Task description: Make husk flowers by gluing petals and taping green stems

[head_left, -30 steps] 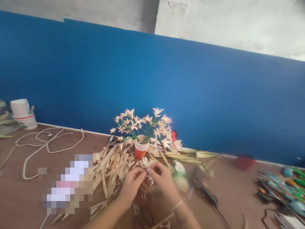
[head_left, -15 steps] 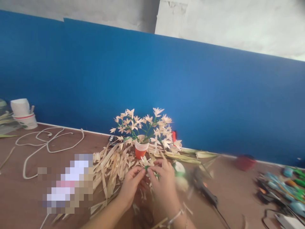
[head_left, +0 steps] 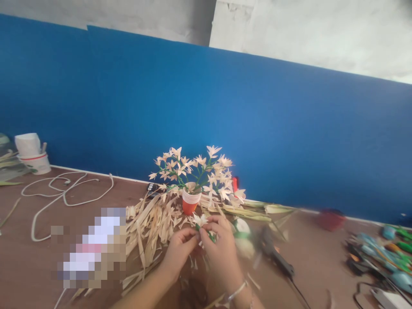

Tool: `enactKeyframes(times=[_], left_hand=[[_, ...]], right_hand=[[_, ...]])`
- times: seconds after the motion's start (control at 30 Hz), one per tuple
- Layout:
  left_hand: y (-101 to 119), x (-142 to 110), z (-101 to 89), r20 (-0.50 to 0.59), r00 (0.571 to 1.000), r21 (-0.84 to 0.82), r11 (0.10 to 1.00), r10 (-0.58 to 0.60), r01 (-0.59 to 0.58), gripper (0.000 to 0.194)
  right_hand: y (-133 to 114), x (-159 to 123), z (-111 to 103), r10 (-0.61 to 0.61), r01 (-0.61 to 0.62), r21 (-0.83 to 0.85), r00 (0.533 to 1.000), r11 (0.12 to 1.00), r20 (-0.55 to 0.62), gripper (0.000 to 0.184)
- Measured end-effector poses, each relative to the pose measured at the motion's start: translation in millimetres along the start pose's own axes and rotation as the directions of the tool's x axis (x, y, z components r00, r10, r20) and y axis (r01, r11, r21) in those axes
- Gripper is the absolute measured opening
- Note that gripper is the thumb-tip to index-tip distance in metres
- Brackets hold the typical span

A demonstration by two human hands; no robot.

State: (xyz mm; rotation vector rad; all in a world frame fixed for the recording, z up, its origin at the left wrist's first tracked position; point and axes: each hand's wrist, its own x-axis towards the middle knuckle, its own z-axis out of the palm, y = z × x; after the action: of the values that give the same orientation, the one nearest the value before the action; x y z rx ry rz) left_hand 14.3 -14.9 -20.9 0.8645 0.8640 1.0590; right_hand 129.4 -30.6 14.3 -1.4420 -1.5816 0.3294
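Observation:
Between my fingertips is a small pale husk flower (head_left: 200, 219) with a green stem just below its petals. My left hand (head_left: 180, 249) pinches the green part from the left. From the right, my right hand (head_left: 221, 240) closes thumb and fingers on the same stem, its wrist wearing a bracelet. Right behind the hands stands an orange-and-white paper cup (head_left: 190, 203) holding green-stemmed sprays of cream flowers (head_left: 182, 165). A white roll with a green band (head_left: 243, 236) lies close by my right hand, partly hidden. The stem's lower end is mostly covered by my fingers.
Dried husk strips (head_left: 151, 223) spread left of the cup. A dark glue gun (head_left: 278, 257) with its cord lies at right, near a red container (head_left: 331, 219) and colourful clutter (head_left: 380, 253). A white cable (head_left: 64, 193) loops at left, by white cups (head_left: 34, 162). A blue panel (head_left: 206, 107) rises behind.
The flower has shifted slightly right and turned between my fingers. My left hand has moved a little right and down; my right hand stays almost in place.

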Motion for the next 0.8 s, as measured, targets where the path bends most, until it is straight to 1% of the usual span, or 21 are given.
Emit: enactKeyframes(times=[0.1, 0.13, 0.17, 0.23, 0.27, 0.33, 0.47, 0.63, 0.8], left_hand=[[2, 1, -4.6, -0.13, 0.983, 0.079, 0.99, 0.126, -0.116, 0.025], [3, 1, -5.7, -0.141, 0.979, 0.098, 0.986, 0.15, -0.137, 0.026], [3, 2, -6.5, -0.122, 0.981, 0.112, 0.984, 0.152, -0.138, 0.029], [3, 2, -6.6, -0.039, 0.993, 0.128, 0.986, 0.109, -0.103, 0.035], [3, 2, -6.0, -0.003, 0.997, 0.131, 0.988, 0.08, -0.079, 0.036], [1, 3, -4.2, 0.022, 0.999, 0.134, 0.99, 0.043, -0.046, 0.035], [-2, 5, -1.2, -0.025, 0.998, 0.146, 0.988, 0.053, -0.048, 0.03], [-3, 7, -2.7, -0.077, 0.996, 0.135, 0.99, 0.041, -0.031, 0.024], [-5, 7, -4.9, -0.054, 0.996, 0.035, 0.997, 0.071, -0.069, 0.021]], right_hand=[[0, 5, -8, 0.009, -0.012, 0.052, 0.997, 0.999, 0.071, 0.013], [0, 7, -10, 0.01, -0.018, 0.075, 0.994, 0.997, 0.108, 0.013], [0, 8, -12, 0.01, -0.023, 0.092, 0.99, 0.996, 0.142, 0.013], [1, 9, -15, 0.014, -0.032, 0.096, 0.983, 0.995, 0.182, 0.013], [1, 9, -16, 0.019, -0.035, 0.085, 0.982, 0.996, 0.189, 0.013], [2, 8, -16, 0.028, -0.038, 0.052, 0.981, 0.998, 0.193, 0.013], [3, 6, -11, 0.003, 0.006, -0.041, 0.979, 0.999, 0.205, 0.015], [7, 2, -2, -0.033, 0.072, -0.179, 0.977, 0.981, 0.21, 0.017], [9, 0, 2, -0.06, 0.087, -0.15, 0.983, 0.985, 0.176, 0.016]])
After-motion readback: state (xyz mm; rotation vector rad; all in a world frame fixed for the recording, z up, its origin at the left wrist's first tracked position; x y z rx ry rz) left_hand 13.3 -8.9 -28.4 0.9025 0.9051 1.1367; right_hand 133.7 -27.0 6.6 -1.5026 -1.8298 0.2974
